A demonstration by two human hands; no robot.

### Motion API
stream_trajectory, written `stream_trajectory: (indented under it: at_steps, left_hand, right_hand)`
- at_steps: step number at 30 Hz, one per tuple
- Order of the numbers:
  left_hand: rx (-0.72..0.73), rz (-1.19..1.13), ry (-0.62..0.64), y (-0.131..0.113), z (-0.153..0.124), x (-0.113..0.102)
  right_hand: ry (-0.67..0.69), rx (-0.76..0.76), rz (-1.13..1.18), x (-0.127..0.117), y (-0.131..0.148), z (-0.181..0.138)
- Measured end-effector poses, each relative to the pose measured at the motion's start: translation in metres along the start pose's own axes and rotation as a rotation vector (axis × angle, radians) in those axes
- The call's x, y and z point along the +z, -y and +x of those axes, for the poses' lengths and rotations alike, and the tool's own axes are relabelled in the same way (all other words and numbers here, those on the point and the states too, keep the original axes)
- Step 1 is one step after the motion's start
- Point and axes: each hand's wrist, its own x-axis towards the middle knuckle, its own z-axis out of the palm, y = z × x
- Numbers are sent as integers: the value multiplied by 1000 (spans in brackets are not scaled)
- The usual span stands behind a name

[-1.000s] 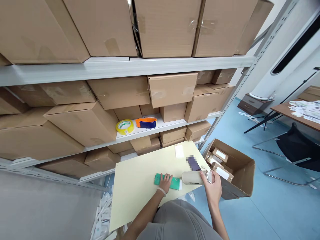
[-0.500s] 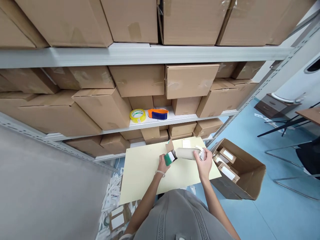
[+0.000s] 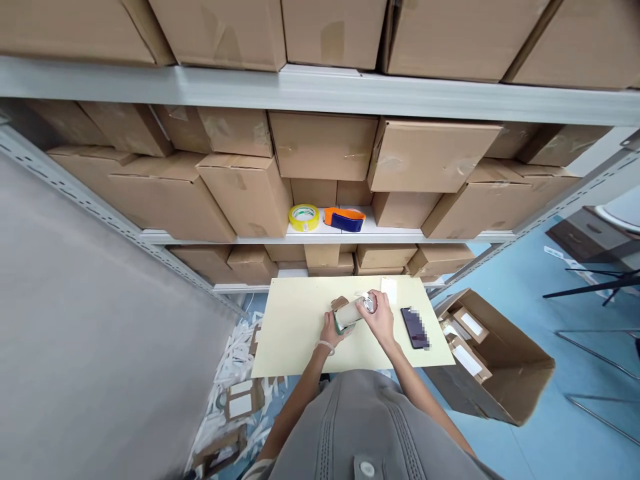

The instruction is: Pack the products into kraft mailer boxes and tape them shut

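My left hand (image 3: 330,330) is closed round a small green-and-white carton (image 3: 342,328), whose brown flap (image 3: 339,303) stands raised. In my right hand (image 3: 379,316) is an off-white cylindrical bottle (image 3: 349,313) with a shiny end, gripped near that end. The bottle lies tilted, its lower end inside the carton's mouth. Both are held over a pale yellow board (image 3: 295,333). A dark phone (image 3: 414,327) rests on the board right of my right hand, and a white slip of paper (image 3: 389,289) lies behind it.
Ahead, a metal shelf rack (image 3: 320,90) is packed with cardboard boxes (image 3: 325,143). Yellow tape (image 3: 303,217) and an orange-and-blue strap (image 3: 345,219) sit on its middle shelf. An open carton (image 3: 520,373) with small boxes stands right; scraps (image 3: 235,373) cover the floor left.
The bottle has gone from beside the carton to partly inside it as my right hand moved left. The view has shifted, and the phone now shows on the board.
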Motion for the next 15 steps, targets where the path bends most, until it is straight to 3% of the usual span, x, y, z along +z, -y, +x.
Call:
stream_trajectory:
  at_steps: [4,11,15]
  left_hand:
    - [-6,27,38,1,0,-4]
    - [124,-38,130,-9,8,2]
    - [100,-46,110,-12,8,11]
  right_hand:
    - [65,-45,-77,2,6,3]
    - [254,-201,-292,11,17,3]
    - [343,-114,-342,31,4,-1]
